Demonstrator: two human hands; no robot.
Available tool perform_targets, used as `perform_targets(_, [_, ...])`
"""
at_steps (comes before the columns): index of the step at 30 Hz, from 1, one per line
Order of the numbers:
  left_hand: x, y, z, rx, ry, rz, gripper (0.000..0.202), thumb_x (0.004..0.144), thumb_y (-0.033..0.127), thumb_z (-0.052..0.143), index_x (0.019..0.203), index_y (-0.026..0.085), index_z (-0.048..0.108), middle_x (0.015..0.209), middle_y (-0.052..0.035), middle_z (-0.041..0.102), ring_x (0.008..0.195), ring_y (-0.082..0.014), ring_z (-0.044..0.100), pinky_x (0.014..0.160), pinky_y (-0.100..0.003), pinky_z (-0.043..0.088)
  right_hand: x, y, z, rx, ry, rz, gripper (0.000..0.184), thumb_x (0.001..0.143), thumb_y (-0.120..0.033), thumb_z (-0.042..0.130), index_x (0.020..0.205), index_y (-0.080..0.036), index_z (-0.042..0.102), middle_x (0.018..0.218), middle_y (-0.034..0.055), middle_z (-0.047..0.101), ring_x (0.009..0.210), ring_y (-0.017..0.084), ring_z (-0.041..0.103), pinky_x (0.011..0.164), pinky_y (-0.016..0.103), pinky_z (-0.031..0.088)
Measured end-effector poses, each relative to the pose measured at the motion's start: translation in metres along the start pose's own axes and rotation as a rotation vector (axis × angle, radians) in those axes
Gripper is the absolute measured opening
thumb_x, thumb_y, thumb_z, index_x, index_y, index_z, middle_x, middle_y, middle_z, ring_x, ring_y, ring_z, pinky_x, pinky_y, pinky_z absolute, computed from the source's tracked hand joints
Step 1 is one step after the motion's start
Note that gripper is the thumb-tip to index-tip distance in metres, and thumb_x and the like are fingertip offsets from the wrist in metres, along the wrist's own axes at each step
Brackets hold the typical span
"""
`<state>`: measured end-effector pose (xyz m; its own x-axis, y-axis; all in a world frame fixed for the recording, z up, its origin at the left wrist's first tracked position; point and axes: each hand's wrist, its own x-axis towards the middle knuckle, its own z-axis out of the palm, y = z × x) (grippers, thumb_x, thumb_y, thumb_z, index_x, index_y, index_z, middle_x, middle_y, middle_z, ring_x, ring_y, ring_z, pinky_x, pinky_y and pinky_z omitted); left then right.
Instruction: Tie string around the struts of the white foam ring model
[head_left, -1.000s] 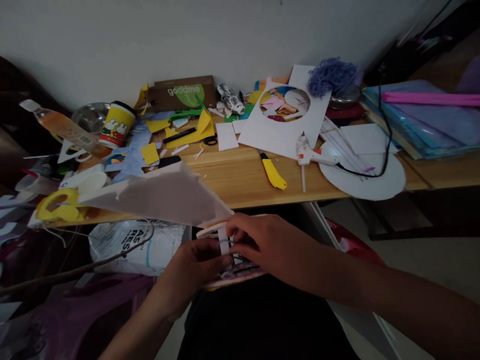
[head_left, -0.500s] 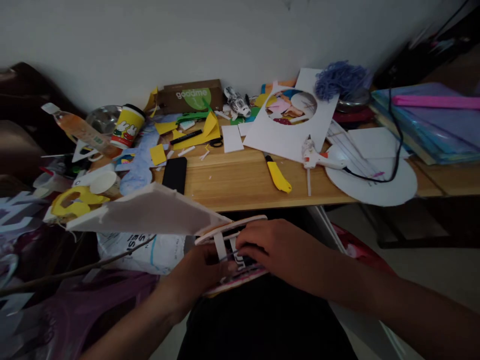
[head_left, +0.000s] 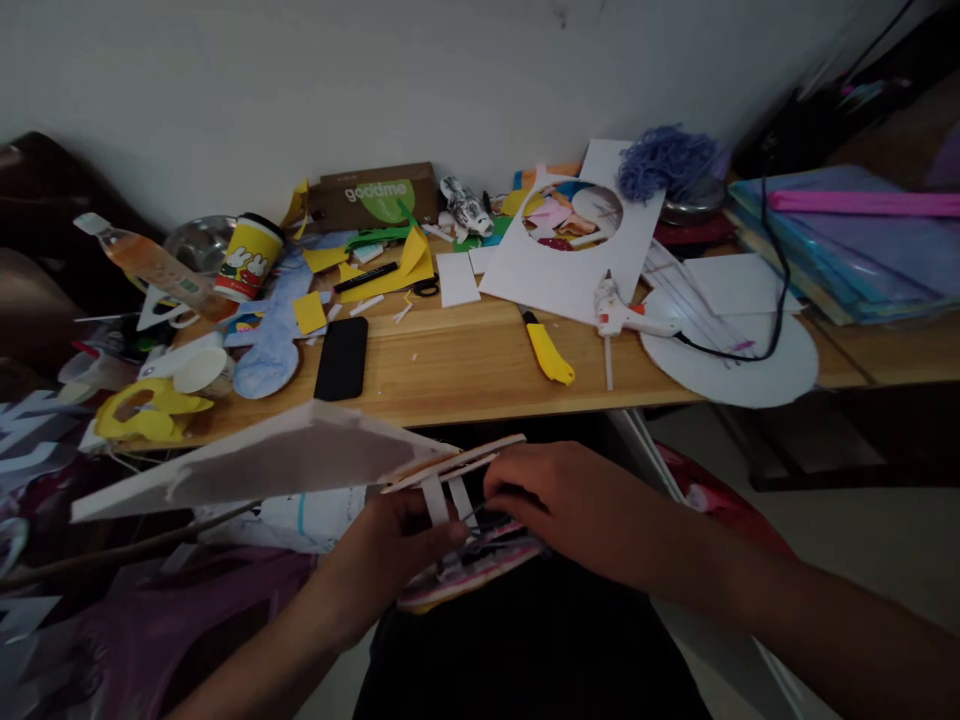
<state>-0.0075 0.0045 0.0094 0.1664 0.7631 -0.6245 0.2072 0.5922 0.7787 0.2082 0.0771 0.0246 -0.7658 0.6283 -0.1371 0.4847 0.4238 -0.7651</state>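
Note:
Over my lap I hold a layered foam-board craft piece (head_left: 437, 500), with white strips joining its upper and lower boards. A broad white panel (head_left: 292, 452) extends from its left side. My left hand (head_left: 401, 545) is closed on the left part of the piece, thumb across the front by the strips. At the right, my right hand (head_left: 536, 490) has its fingers bent into the gap between the boards, pinching something thin and dark that I cannot make out. The lower board shows a pink and yellow edge.
On the wooden table (head_left: 450, 360) lie a yellow utility knife (head_left: 550, 350), a glue gun (head_left: 622, 315) with its cable, and a black phone (head_left: 341, 358). Behind are a cut-out white board (head_left: 562, 275), blue yarn (head_left: 667, 162), paper scraps, a cup (head_left: 247, 258) and a bottle (head_left: 157, 265).
The craft piece has tilted, its lower board dropping so the gap looks wider. The white panel has swung down and left. My right fingers have drawn up slightly from inside the gap.

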Motion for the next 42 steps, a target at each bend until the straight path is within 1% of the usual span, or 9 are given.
perform_targets(4, [-0.003,0.002,-0.003,-0.059,-0.07,0.078,0.024,0.076,0.043,0.074,0.084,0.02,0.075,0.086,-0.0034,0.072,0.083,-0.0199,0.062,0.082,-0.032,0.044,-0.001,0.001,0.001,0.001,-0.001,0.012,0.011,0.093,-0.017,0.059,0.087,-0.021,0.067,0.087,-0.0014,0.07,0.08,0.013,0.064,0.073,0.024,0.041])
perform_targets(8, [-0.008,0.004,-0.006,-0.105,-0.172,0.014,0.026,0.077,0.036,0.075,0.101,0.025,0.076,0.103,-0.0035,0.073,0.095,-0.0202,0.062,0.089,-0.032,0.043,0.001,0.003,0.001,0.003,0.023,0.017,0.012,0.093,-0.016,0.059,0.09,-0.022,0.069,0.088,-0.0015,0.07,0.081,0.013,0.064,0.075,0.025,0.041])
perform_targets(15, [-0.003,0.0,0.0,0.041,0.073,-0.047,0.03,0.073,0.045,0.075,0.083,0.017,0.076,0.075,-0.0023,0.07,0.068,-0.0155,0.056,0.066,-0.027,0.04,-0.002,0.0,-0.002,-0.019,0.002,0.053,0.01,0.093,-0.018,0.06,0.087,-0.021,0.068,0.087,-0.0011,0.07,0.079,0.013,0.064,0.073,0.025,0.042])
perform_targets(18, [0.0,-0.005,-0.001,0.093,0.119,0.001,0.035,0.077,0.051,0.071,0.081,0.016,0.074,0.074,-0.0037,0.069,0.068,-0.0162,0.056,0.065,-0.027,0.039,-0.004,-0.001,-0.004,-0.044,0.001,0.062,0.01,0.094,-0.018,0.059,0.088,-0.021,0.067,0.087,-0.001,0.07,0.08,0.014,0.065,0.074,0.026,0.042])
perform_targets(23, [-0.002,-0.007,-0.005,-0.058,-0.006,0.099,0.039,0.078,0.051,0.07,0.102,0.02,0.073,0.096,-0.0068,0.073,0.09,-0.022,0.063,0.082,-0.033,0.045,-0.004,-0.001,-0.006,-0.039,0.024,0.051,0.011,0.094,-0.018,0.058,0.09,-0.022,0.067,0.089,-0.0018,0.07,0.08,0.014,0.064,0.074,0.026,0.042])
perform_targets(26, [-0.005,-0.002,-0.003,-0.065,-0.059,0.025,0.042,0.075,0.045,0.076,0.11,0.023,0.071,0.09,-0.0046,0.072,0.093,-0.0226,0.062,0.081,-0.033,0.046,-0.002,-0.002,-0.008,-0.028,0.041,0.055,0.012,0.094,-0.016,0.058,0.091,-0.021,0.068,0.09,-0.001,0.07,0.081,0.014,0.063,0.075,0.027,0.042])
perform_targets(29, [-0.006,0.002,0.001,-0.013,-0.032,-0.034,0.037,0.076,0.046,0.074,0.103,0.02,0.072,0.077,-0.003,0.068,0.079,-0.0193,0.06,0.07,-0.031,0.045,0.0,-0.003,-0.01,-0.018,0.058,0.065,0.012,0.094,-0.015,0.058,0.091,-0.02,0.068,0.091,-0.0001,0.07,0.083,0.014,0.063,0.077,0.027,0.042])
perform_targets(35, [0.001,0.0,0.004,0.066,0.076,0.037,0.031,0.074,0.048,0.074,0.076,0.016,0.07,0.067,-0.0014,0.064,0.061,-0.0129,0.049,0.06,-0.027,0.037,-0.004,-0.005,-0.013,-0.072,0.0,0.042,0.012,0.095,-0.016,0.057,0.088,-0.02,0.066,0.088,0.0003,0.07,0.08,0.014,0.064,0.072,0.027,0.041])
perform_targets(42, [-0.004,0.005,0.002,-0.081,-0.075,0.108,0.035,0.08,0.05,0.069,0.099,0.021,0.076,0.094,-0.0069,0.071,0.083,-0.0193,0.06,0.073,-0.029,0.045,-0.005,0.009,-0.013,-0.258,-0.017,-0.038,0.01,0.095,-0.015,0.055,0.091,-0.018,0.064,0.093,0.0047,0.071,0.085,0.02,0.066,0.072,0.03,0.042])
